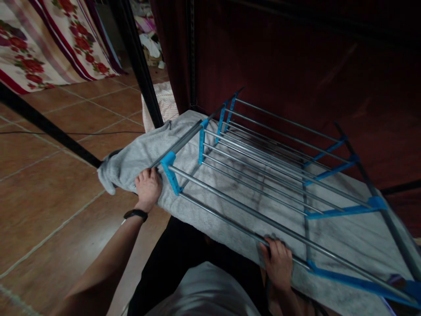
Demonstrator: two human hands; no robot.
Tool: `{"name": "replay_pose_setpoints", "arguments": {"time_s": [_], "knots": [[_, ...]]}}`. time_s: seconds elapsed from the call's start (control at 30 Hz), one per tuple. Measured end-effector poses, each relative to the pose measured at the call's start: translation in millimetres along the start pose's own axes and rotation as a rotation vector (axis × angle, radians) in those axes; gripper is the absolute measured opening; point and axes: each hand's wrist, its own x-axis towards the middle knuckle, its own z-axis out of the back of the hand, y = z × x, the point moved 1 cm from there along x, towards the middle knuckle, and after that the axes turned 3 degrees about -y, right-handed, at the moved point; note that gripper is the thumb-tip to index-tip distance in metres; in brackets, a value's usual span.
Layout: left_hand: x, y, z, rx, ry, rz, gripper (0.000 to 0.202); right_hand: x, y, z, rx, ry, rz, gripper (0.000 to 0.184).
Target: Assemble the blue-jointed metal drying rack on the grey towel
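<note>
A metal shoe rack or shelf frame with round bars (230,193) and blue plastic brackets (171,173) lies on a grey blanket (187,204). My left hand (148,186) is at the near left corner, its fingers curled round the end of a dark grey tube (177,145). At the front edge, my right hand (279,263) is closed round the lower near bar, its fingertips over the blanket. More blue brackets (342,210) join the bars to another dark tube (394,237) on the right. My right thumb is partly hidden.
Black metal posts (140,61) rise at the left, beside a dark red curtain (279,66) behind the blanket. A floral cloth (79,39) hangs at upper left. A thin black cable (72,132) crosses the tiled floor (33,184).
</note>
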Motion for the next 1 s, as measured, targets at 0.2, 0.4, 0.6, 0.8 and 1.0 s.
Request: {"name": "replay_pose_setpoints", "arguments": {"time_s": [0.2,0.4,0.6,0.8,1.0], "knots": [[4,4,-4.0,0.041,0.003,0.045,0.047,0,0,0,0.01,0.005,-0.006,0.035],[11,11,-11.0,0.044,0.025,0.114,0.04,-1,-1,-1,0.008,0.006,0.003,0.034],[14,11,-13.7,0.06,0.006,0.129,0.037,0,0,0,0.002,0.008,-0.008,0.033],[13,11,-14.2,0.048,0.0,0.133,0.037,1,1,1,0.0,0.018,-0.011,0.034],[10,9,-9.9,0.05,0.024,0.064,0.036,1,1,1,0.01,-0.011,-0.004,0.036]]}}
